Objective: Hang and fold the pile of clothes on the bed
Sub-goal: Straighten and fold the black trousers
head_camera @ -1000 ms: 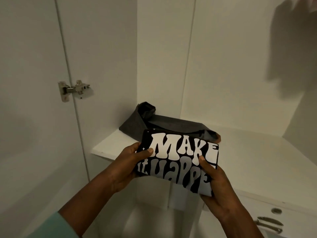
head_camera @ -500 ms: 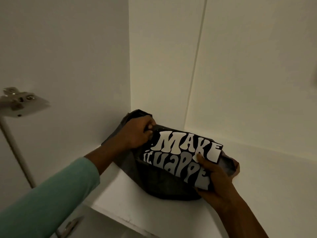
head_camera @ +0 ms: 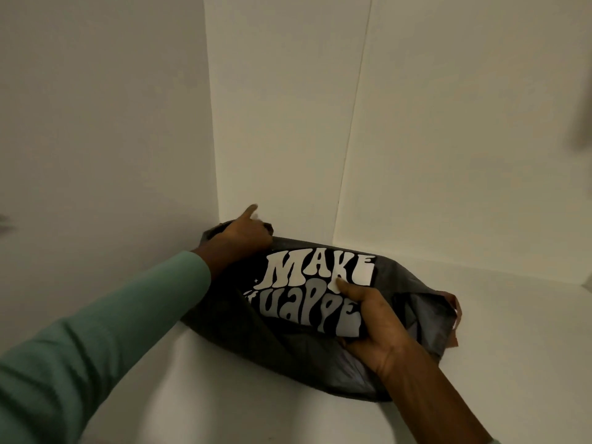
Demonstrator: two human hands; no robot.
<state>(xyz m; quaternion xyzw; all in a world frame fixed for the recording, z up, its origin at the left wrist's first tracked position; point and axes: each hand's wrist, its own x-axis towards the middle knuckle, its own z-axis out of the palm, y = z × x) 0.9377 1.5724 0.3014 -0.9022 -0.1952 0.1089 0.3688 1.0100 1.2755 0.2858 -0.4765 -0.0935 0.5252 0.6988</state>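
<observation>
So the black shirt (head_camera: 246, 293) with the big white "MAKE" print, and a greyer line of lettering under it, is folded into a compact rectangle. It's lying right on top of the grey garment (head_camera: 288, 357), tilted a bit so its near edge sits lower. That grey garment is a dark, loosely folded bundle on a white shelf (head_camera: 224, 395), pushed into the corner where the pale side wall and the back panel (head_camera: 448, 155) meet. The shirt covers the far-left and middle part of the grey garment, so a wide strip of grey shows along the near side. The right end also sticks out, with a bit of reddish-brown edge (head_camera: 455, 315) showing there. The right hand (head_camera: 374, 322) is over the right half of the grey garment and grips the shirt's near-right corner. Its thumb (head_camera: 346, 286) lies flat on the print and the other fingers are tucked underneath. The left hand (head_camera: 240, 235), coming out of a mint green sleeve (head_camera: 112, 331), is at the far-left end of the grey garment, right by the corner of the walls. Its index finger (head_camera: 250, 211) sticks up and the other fingers are curled down. Honestly I can't tell if they're holding the shirt's corner, the grey fabric, or just pressing on it.
</observation>
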